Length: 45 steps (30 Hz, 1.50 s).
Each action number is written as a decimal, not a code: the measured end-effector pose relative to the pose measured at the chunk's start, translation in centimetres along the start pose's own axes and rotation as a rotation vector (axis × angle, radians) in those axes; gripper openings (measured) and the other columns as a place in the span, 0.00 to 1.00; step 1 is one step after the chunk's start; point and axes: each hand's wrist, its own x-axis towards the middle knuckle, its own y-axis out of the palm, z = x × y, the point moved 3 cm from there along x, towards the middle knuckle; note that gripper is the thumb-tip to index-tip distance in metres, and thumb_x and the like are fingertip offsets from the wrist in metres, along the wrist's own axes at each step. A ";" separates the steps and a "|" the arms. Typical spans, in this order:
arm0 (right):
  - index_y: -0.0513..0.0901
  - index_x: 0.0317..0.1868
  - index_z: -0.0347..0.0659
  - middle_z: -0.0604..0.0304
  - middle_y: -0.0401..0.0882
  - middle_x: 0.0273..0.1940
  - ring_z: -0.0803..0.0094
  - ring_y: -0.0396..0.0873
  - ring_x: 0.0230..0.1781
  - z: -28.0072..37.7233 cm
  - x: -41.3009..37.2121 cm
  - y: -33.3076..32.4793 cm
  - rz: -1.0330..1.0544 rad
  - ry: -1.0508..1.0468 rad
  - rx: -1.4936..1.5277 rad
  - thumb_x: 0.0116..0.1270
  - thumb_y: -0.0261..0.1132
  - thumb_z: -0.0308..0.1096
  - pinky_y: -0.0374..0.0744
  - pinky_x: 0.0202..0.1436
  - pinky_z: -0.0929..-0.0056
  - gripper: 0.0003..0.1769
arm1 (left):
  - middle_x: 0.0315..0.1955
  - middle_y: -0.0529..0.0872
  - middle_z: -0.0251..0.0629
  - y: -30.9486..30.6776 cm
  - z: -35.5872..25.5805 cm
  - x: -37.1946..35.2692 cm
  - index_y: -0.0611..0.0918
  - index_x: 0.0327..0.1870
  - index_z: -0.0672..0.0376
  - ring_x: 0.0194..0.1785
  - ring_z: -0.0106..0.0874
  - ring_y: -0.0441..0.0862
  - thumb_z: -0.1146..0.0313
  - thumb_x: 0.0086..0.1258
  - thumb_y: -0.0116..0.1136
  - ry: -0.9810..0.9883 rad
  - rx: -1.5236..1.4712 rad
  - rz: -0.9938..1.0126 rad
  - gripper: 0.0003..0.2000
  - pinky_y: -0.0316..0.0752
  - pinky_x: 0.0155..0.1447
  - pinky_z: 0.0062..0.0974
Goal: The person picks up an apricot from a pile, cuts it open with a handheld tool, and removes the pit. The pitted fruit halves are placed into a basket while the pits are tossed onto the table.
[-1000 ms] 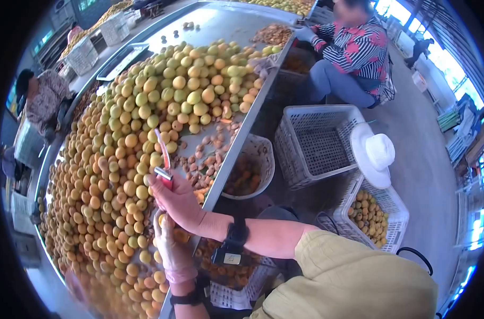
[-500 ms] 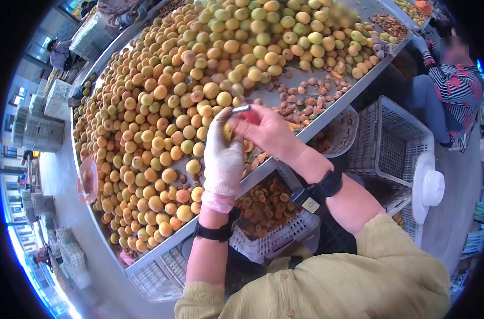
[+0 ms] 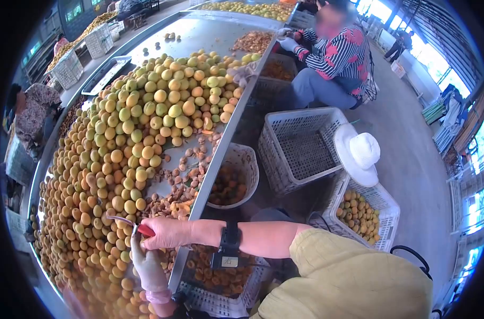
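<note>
Tool (image 3: 146, 230) is in our right hand (image 3: 166, 233), the bare fingers wrapped firmly around its red handle; its thin, curved metal end points leftward from the grip, over the fruit (image 3: 116, 156). Our left hand (image 3: 146, 268), gloved, is just below the grip in view, fingertips close beside the tool; we cannot tell whether they hold anything. Whole fruit lies heaped left of and beyond the grip. We note brown pits (image 3: 181, 178) on the table (image 3: 213, 173) just beyond it, orange-brown pieces in a crate (image 3: 218, 305) beneath the right forearm, and a tub (image 3: 244, 157) past that forearm.
</note>
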 end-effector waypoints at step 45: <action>0.80 0.43 0.35 0.65 0.80 0.33 0.82 0.74 0.34 -1.4 0.8 -0.9 0.065 0.063 -0.152 0.59 0.64 0.33 0.76 0.40 0.76 0.13 | 0.45 0.81 0.35 0.3 -1.5 -0.2 0.73 0.64 0.65 0.44 0.20 0.77 0.77 0.62 0.51 -0.134 0.131 0.165 0.24 0.74 0.47 0.16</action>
